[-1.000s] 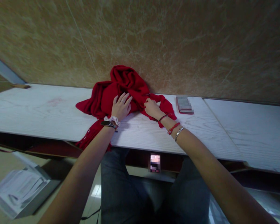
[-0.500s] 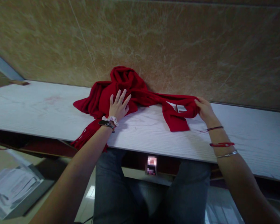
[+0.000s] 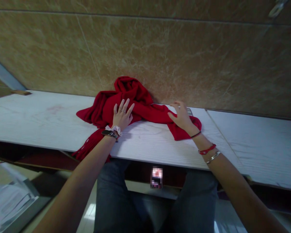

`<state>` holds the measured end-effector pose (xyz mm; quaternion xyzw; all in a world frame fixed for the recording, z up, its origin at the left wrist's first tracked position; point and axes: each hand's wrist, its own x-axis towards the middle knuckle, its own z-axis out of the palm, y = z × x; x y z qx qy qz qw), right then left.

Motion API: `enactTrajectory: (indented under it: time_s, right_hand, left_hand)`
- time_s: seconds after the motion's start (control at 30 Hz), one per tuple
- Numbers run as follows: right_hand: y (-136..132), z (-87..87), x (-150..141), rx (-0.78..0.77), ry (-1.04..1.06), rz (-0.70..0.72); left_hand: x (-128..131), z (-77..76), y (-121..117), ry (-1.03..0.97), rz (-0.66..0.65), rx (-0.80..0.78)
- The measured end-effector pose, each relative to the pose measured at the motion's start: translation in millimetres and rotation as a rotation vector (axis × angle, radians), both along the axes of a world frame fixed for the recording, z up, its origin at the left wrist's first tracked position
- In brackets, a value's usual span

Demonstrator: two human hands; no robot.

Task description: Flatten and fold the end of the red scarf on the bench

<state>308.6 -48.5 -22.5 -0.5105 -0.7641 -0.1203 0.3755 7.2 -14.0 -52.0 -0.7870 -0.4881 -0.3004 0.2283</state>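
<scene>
A red scarf [image 3: 142,110] with a fringed end lies bunched on the white wood-grain tabletop [image 3: 140,147]. Its main heap rests against the wall, and the fringe hangs over the front edge at the left. My left hand [image 3: 122,118] lies on the heap with its fingers spread, a ring on one of them. To the right, a narrower length of the scarf curls back on itself. Over this stretch is my right hand [image 3: 181,116], fingers apart and not gripping the cloth. Behind it, a label is partly visible.
A tiled wall [image 3: 145,58] runs along the table's back edge. At the lower left stands a grey box [image 3: 36,207] holding papers. A small brown piece [image 3: 21,92] lies in the far left corner. My legs are under the table's front edge.
My right hand has let go of the scarf's right end and moved left over it. That stretch now lies slacker. My left hand stays on the heap. The view has tilted up slightly.
</scene>
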Motion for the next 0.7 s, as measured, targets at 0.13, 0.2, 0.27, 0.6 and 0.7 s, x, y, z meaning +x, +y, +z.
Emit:
enactTrajectory:
  time_s: [0.13,0.2,0.27,0.6,0.7]
  right_hand:
    - [19.4,-6.1,-59.5,-0.268,-0.319,0.076]
    - [27.9,-10.9,-78.5,-0.336,-0.41,0.068]
    - [34.5,-16.0,-88.2,-0.372,-0.463,0.041]
    - [42.2,-2.3,-18.0,-0.344,-0.148,0.097]
    - [34.0,11.5,42.3,-0.223,0.122,0.069]
  left_hand:
    - [-0.8,0.6,-2.0,-0.002,0.022,0.027]
    - [-1.2,1.0,-2.8,-0.016,0.037,0.045]
    - [-1.7,1.1,-3.1,-0.034,0.046,0.059]
    - [-4.7,1.9,-0.3,-0.071,0.033,0.108]
    - [-5.3,2.7,-0.3,-0.087,0.024,0.11]
